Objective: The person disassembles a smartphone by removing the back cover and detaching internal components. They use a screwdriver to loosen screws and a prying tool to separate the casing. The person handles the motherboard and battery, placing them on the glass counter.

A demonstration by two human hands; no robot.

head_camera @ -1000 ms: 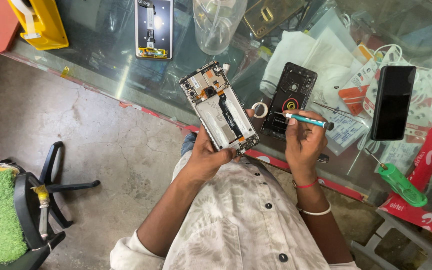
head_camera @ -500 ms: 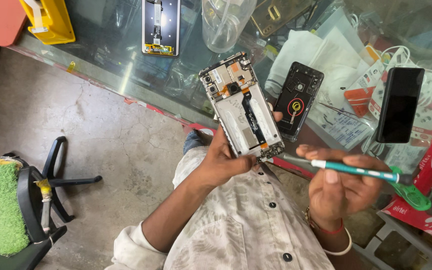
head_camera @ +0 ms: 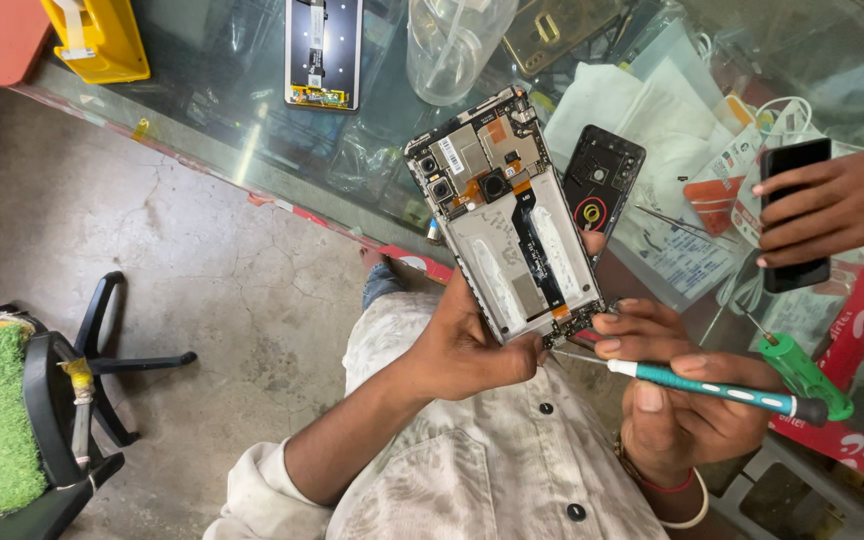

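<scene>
Head view, looking down. Left hand (head_camera: 472, 345) closed around the lower edge of an opened phone (head_camera: 507, 215), back cover off, held up near the chest above the near edge of the glass tabletop (head_camera: 222, 110). Right hand (head_camera: 687, 400) gripping a teal screwdriver (head_camera: 722, 388), tip touching the phone's bottom corner. Best done with the phone braced steady and the tip seated squarely before turning. Black back cover (head_camera: 602, 185) lying just beyond. Far right, another person's hand (head_camera: 837, 215) holding a dark phone (head_camera: 795, 215).
</scene>
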